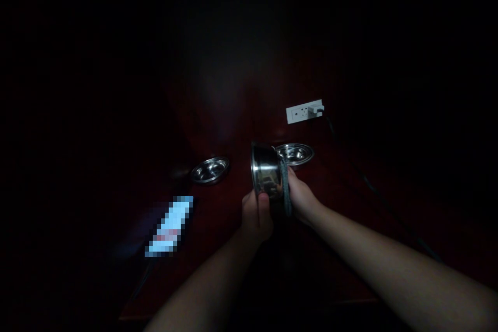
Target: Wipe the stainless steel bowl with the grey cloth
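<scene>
A shiny steel bowl (266, 168) is tipped on its side above the dark red table, its rim facing left. My left hand (257, 215) grips it from below, thumb on the outer wall. Against the bowl's base on the right lies a grey-green cloth (285, 184), seen edge-on. My right hand (301, 194) presses this cloth to the base; most of its fingers are hidden behind cloth and bowl. Behind the right hand sits a shallow steel dish (298, 153). Another shallow steel dish (210, 170) rests to the left of the bowl.
A lit phone (170, 228), its screen blurred out, lies on the table (218, 218) at left. A white wall socket (304, 111) with a plug is at the back right, and a dark cable (373, 189) runs down from it. The surroundings are very dark.
</scene>
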{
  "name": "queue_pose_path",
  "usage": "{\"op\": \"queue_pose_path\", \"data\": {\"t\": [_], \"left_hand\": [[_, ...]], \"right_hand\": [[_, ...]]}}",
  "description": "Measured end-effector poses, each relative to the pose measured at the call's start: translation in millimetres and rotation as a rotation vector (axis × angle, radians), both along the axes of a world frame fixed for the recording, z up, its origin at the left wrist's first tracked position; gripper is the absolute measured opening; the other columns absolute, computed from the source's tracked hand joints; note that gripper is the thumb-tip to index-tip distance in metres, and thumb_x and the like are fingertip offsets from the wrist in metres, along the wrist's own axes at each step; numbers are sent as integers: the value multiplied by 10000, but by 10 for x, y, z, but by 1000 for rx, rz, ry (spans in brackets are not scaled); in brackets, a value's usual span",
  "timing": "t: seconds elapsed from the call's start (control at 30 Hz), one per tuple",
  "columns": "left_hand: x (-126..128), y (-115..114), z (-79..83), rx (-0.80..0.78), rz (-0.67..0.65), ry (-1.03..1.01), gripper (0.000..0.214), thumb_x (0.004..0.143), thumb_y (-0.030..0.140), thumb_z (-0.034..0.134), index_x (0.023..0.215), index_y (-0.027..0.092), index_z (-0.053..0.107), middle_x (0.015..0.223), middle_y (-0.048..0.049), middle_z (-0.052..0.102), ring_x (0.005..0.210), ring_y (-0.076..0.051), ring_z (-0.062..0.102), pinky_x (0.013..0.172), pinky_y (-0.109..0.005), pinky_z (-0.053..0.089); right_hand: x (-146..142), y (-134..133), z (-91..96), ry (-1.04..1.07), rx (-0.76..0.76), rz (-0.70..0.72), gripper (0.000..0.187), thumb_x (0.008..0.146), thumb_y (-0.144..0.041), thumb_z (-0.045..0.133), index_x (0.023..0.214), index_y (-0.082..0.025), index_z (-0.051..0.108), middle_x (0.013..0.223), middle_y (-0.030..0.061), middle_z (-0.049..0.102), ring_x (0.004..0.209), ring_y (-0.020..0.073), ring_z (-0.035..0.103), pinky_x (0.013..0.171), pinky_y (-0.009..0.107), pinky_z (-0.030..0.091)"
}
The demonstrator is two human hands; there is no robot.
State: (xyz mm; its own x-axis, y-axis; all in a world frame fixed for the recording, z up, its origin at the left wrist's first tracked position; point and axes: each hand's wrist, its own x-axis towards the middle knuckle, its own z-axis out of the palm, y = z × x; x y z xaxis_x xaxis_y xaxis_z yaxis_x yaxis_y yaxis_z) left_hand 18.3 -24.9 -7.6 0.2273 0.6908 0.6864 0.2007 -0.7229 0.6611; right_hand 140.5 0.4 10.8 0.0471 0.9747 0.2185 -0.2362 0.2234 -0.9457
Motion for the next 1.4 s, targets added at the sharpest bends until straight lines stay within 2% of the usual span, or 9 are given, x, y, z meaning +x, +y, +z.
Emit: {"op": "queue_pose_path", "data": {"t": [0.1,0.17,0.27,0.33,0.43,0.6,0.87,1.13,1.4], "left_hand": [[23,20,59,50,72,37,377,901,372,283,1004,147,568,884,-99,626,830,-193,571,793,-348,437],[41,39,97,43,76,94,367,906,347,284,1046,148,559,928,-94,627,866,-188,574,805,-334,439],[59,72,128,-13,25,137,370,906,342,292,1116,151,530,1059,-102,601,969,-201,553,872,-350,420],[61,86,136,-49,-19,144,375,904,347,301,1151,156,508,1112,-103,580,979,-201,548,879,-351,418],[50,90,149,-56,-116,157,413,894,363,329,1232,155,444,1190,-110,537,1031,-214,527,909,-357,401],[23,95,170,-12,-218,172,490,849,396,425,1263,136,399,1213,-121,514,1104,-249,482,955,-385,368],[-1,135,126,-89,-109,176,379,854,261,413,1214,150,452,1118,-94,574,967,-211,548,876,-359,424],[-33,121,156,-70,-197,149,483,812,337,487,1243,133,406,1147,-112,564,1009,-239,545,886,-363,428],[-24,129,135,-78,-2,196,329,800,209,477,1123,146,487,966,-62,607,853,-183,572,775,-305,461]], "right_hand": [[-40,-45,35,57,-103,71,484,860,-521,324,1165,-210,535,838,36,701,793,219,659,710,354,539],[-48,-66,62,93,-169,123,518,855,-551,295,1090,-194,589,773,44,701,766,223,660,679,346,539],[-39,-74,90,124,-199,171,563,836,-599,284,949,-184,647,735,50,698,798,230,654,693,338,536],[-29,-66,88,133,-201,167,572,826,-614,294,933,-178,649,758,54,698,827,232,649,731,341,532],[-19,-49,51,88,-144,122,559,835,-598,299,1041,-179,606,864,57,691,900,226,633,804,349,515],[-14,-1,-63,-125,76,58,565,856,-591,254,1198,-210,494,1007,53,652,993,214,598,872,359,486],[45,81,-144,-199,125,78,519,849,-561,330,1251,-238,392,1122,50,598,1033,206,569,953,374,412],[114,-15,-15,-416,124,64,552,852,-523,364,1297,-202,310,1197,93,536,1094,228,520,972,400,365],[146,39,-5,-397,72,62,496,774,-537,504,1138,-209,420,1041,64,616,972,208,580,899,378,415]]}}
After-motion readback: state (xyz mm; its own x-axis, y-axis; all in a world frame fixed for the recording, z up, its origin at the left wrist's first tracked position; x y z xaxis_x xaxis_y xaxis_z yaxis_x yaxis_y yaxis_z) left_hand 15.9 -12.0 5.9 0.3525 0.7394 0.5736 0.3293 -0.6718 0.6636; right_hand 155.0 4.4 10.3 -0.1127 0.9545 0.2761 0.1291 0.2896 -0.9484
